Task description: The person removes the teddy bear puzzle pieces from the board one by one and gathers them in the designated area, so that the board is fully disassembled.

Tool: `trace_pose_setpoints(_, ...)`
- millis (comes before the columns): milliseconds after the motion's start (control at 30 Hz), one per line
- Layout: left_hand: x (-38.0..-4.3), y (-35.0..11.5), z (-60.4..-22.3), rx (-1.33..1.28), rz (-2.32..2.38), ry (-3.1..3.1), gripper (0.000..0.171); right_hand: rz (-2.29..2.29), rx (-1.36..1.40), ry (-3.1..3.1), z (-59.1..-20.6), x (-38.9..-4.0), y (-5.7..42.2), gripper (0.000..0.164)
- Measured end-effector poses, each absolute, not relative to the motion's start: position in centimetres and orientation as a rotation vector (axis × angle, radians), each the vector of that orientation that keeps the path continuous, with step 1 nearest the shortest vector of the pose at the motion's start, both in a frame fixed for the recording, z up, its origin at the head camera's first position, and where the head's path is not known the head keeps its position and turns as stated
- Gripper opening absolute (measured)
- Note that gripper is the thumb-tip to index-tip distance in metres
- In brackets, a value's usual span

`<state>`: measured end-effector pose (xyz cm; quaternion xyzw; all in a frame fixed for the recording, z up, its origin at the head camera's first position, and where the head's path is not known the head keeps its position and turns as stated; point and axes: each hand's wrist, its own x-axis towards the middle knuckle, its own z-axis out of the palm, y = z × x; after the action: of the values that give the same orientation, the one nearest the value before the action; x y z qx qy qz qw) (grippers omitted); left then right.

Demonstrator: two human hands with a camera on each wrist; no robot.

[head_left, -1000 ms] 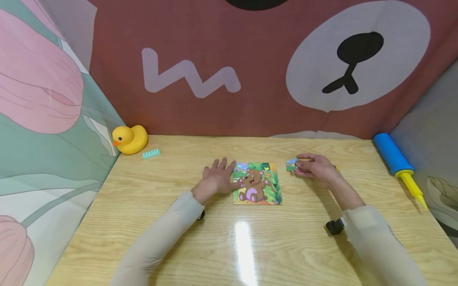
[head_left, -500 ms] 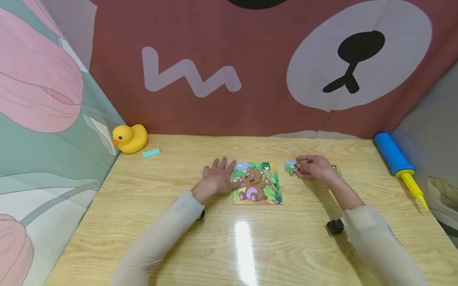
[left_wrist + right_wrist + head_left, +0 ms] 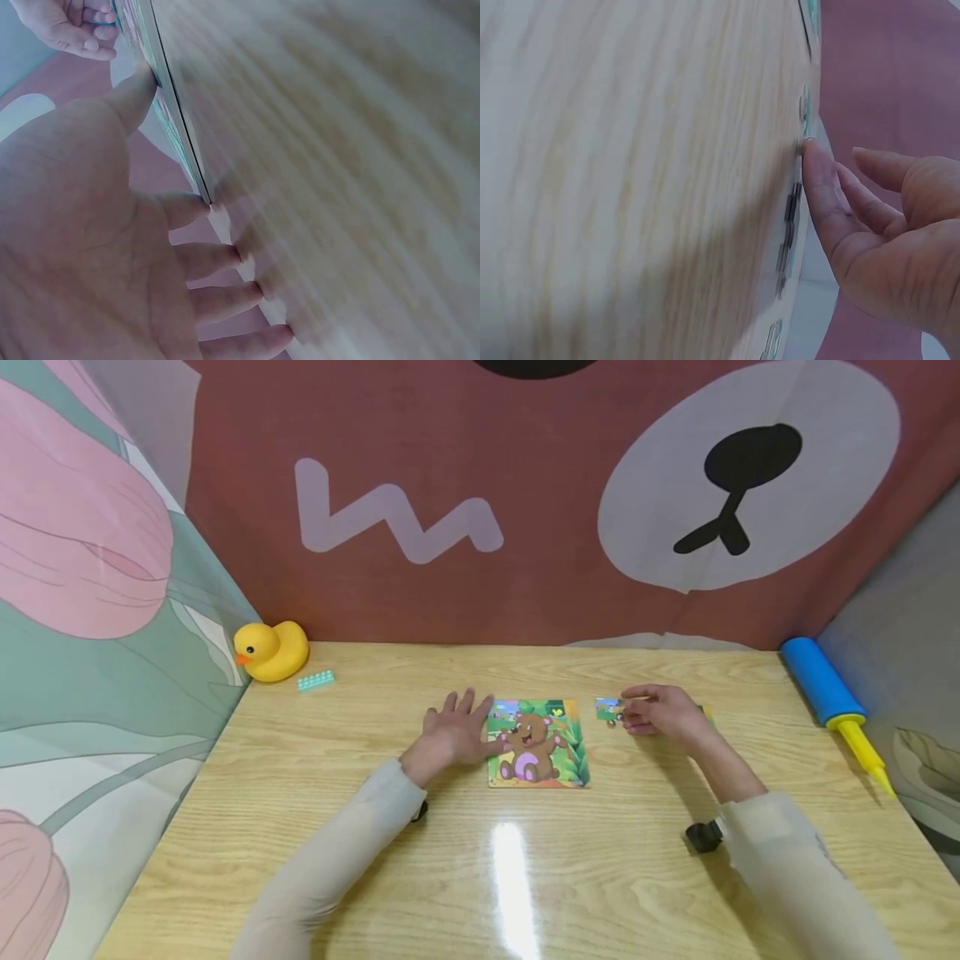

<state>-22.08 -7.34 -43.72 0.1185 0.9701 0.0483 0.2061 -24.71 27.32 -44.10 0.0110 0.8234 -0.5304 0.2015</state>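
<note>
Near the table's middle lies a square picture board (image 3: 536, 747) showing a brown bear. My left hand (image 3: 453, 733) rests at its left side, fingers spread and straight. In the left wrist view the thumb (image 3: 135, 94) reaches onto the board and the index fingertip touches near its corner. To the board's right is a small puzzle piece (image 3: 607, 708) with a blue and green print. My right hand (image 3: 663, 714) is at that piece, its fingers partly covering it. In the right wrist view a fingertip (image 3: 810, 142) touches down there, while the thumb (image 3: 881, 165) stands apart.
More pieces (image 3: 791, 214) lie beneath the right hand, and another piece (image 3: 707, 713) shows past the wrist. A yellow rubber duck (image 3: 272, 652) and a turquoise building brick (image 3: 316, 680) sit back left. A blue and yellow hand pump (image 3: 825, 689) lies far right.
The small puzzle piece has shifted slightly left and lies flat by the right fingers, which have drawn back a little from it. The left hand and the board stay in place.
</note>
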Motion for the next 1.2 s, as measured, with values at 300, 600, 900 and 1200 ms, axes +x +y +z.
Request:
trace_pose_setpoints(300,-21.8,-7.3,-43.6,0.331,0.181,2.740,0.094,-1.489,-0.052,2.306,-43.5,-24.4,25.7,0.046)
trace_pose_setpoints(600,-21.2,-6.4,-43.1,0.399,0.140,2.774,0.088,-1.441,-0.120,2.283,-43.8,-24.2,23.7,0.042)
trace_pose_setpoints(900,-20.3,-4.2,-43.0,0.557,0.142,2.726,0.085,-1.446,-0.114,2.227,-44.2,-23.8,22.2,0.041)
trace_pose_setpoints(1200,-20.4,-2.7,-43.5,0.607,0.080,2.714,0.082,-1.441,-0.149,2.227,-44.8,-23.7,21.2,0.039)
